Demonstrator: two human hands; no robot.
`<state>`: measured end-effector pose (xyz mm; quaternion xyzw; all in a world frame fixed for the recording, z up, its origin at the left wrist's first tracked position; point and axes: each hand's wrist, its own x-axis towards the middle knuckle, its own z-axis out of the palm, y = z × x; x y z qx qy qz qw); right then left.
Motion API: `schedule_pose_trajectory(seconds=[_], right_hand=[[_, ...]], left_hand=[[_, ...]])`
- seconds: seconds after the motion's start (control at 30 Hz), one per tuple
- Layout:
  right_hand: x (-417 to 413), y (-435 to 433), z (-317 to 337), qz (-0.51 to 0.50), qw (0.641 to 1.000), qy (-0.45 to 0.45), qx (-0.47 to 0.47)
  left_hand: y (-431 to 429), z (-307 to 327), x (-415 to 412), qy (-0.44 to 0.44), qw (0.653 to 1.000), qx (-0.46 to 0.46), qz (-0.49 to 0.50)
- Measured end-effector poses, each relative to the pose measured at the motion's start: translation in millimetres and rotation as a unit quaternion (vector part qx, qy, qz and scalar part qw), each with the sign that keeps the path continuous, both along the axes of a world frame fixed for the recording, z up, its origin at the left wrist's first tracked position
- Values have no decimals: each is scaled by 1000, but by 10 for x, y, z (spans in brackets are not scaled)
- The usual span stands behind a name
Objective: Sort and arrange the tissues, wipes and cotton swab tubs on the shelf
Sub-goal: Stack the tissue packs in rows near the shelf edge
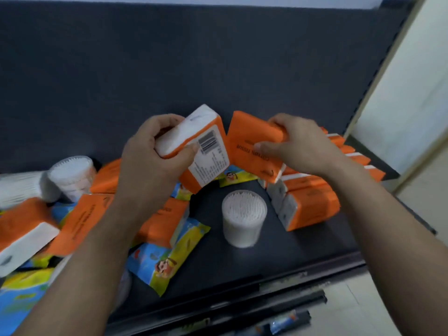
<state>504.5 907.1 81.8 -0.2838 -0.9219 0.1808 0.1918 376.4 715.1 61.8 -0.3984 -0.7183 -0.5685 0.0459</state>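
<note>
My left hand (pixel 155 154) grips an orange-and-white tissue pack (pixel 206 144), tilted, its barcode label facing me. My right hand (pixel 298 146) grips a second orange tissue pack (pixel 252 144) just to the right of the first; the two packs almost touch. Below them a round tub of cotton swabs (pixel 243 218) stands upright on the dark shelf (pixel 303 251). A row of orange tissue packs (pixel 312 202) stands at the right end of the shelf. Blue-and-yellow wipes packets (pixel 164 255) lie under my left forearm.
At the left lies a jumble of orange tissue packs (pixel 26 226), wipes packets (pixel 19 297) and another swab tub (pixel 72 175). A dark back panel (pixel 194 69) rises behind the shelf. The shelf's front edge (pixel 242 297) runs below, with a white upright (pixel 400 81) on the right.
</note>
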Motion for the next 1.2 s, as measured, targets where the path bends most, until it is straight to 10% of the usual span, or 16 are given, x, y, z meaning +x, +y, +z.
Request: schedule_pose_trajectory(seconds=[0.83,1.2], right_hand=[[2129,1127,-110,-5,997,5,-81],[2183,1326,-494,30,991,-82,-106]], left_hand=[[1035,-133,1965,98,987,-27,-125],[1012,-703,2024,-72,988,-64,-121]])
